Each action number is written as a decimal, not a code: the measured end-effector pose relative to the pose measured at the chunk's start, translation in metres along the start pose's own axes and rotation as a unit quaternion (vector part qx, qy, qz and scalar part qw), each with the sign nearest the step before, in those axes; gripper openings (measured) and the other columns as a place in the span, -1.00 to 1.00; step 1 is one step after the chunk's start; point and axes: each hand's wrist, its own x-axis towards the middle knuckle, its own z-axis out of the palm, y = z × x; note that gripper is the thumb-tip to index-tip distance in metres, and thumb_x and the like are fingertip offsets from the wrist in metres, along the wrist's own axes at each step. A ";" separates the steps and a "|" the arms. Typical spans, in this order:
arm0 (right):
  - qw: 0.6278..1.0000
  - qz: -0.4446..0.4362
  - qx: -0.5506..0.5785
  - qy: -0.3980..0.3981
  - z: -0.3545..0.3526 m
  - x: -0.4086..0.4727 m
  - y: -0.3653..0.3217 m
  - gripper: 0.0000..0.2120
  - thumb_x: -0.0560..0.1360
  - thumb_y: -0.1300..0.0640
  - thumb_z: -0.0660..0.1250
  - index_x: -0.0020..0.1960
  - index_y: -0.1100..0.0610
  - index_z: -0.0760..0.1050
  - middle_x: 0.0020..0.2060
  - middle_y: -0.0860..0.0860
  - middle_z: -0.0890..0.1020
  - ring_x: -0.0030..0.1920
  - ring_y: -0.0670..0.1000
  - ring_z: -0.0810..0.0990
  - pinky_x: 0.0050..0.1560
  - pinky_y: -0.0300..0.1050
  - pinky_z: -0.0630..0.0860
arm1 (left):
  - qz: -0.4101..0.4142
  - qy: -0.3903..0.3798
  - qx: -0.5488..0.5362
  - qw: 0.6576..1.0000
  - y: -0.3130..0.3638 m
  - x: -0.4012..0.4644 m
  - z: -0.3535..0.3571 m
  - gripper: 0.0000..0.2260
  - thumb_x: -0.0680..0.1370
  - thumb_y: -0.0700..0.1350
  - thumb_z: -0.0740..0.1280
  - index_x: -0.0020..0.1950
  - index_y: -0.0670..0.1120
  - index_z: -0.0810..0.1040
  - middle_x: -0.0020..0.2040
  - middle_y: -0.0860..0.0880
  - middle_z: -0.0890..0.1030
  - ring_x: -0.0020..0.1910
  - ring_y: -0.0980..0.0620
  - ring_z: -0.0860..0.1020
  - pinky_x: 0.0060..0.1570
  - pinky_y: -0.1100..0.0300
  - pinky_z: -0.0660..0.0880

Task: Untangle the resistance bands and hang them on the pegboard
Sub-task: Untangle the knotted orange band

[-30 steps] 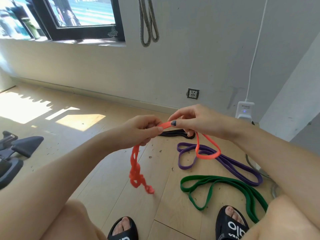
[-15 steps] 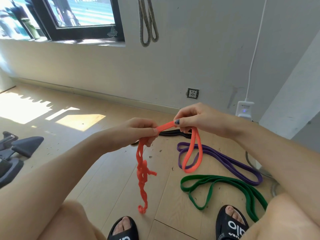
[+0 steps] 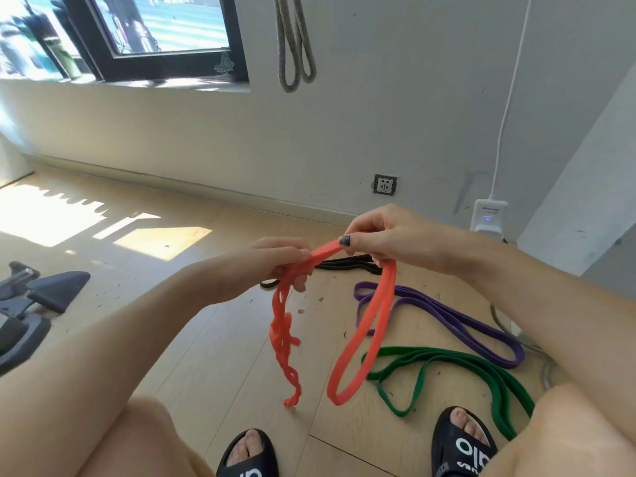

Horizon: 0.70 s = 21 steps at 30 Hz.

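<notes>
Orange band [image 3: 364, 333] is being pinched taut between left hand [image 3: 275, 263] and right hand [image 3: 382, 237] — twisted tail and loop being left hanging free to unwind

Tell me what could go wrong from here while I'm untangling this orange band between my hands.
1. The orange band is twisted below your left hand; pulling against the right hand may tighten the kinks.
2. If either pinch slips, the stretch between your hands could snap back at your fingers.
3. The hanging loop dangles just above the green band and could snag it.
</notes>
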 end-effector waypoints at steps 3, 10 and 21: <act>1.000 0.001 0.023 -0.013 -0.003 -0.003 0.000 -0.74 0.65 0.00 0.33 -0.06 0.15 0.65 -0.37 -0.01 0.47 -0.36 -0.07 0.43 -0.24 -0.17 0.45 | 0.004 0.010 0.002 1.000 0.000 -0.001 -0.002 -0.75 0.71 -0.08 0.20 -0.08 -0.14 0.57 -0.22 -0.06 0.56 -0.18 -0.03 0.53 0.09 -0.02 0.51; 0.996 0.018 0.047 -0.068 -0.008 -0.005 0.002 -0.70 0.65 0.00 0.32 0.04 0.25 0.64 -0.37 0.05 0.55 -0.33 0.01 0.52 -0.19 0.00 0.48 | 0.015 0.024 -0.009 1.000 0.002 -0.004 -0.004 -0.78 0.68 -0.08 0.24 -0.10 -0.12 0.56 -0.28 -0.04 0.49 -0.31 -0.04 0.32 -0.29 0.22 0.32; 0.994 0.033 0.058 -0.089 0.008 0.001 -0.005 -0.77 0.65 0.06 0.34 0.11 0.21 0.64 -0.26 0.04 0.64 -0.26 0.03 0.56 -0.16 -0.06 0.54 | 0.024 0.027 0.011 0.999 0.008 -0.001 0.000 -0.74 0.66 -0.06 0.29 -0.07 -0.25 0.57 -0.35 0.02 0.45 -0.35 0.10 0.38 -0.29 0.28 0.37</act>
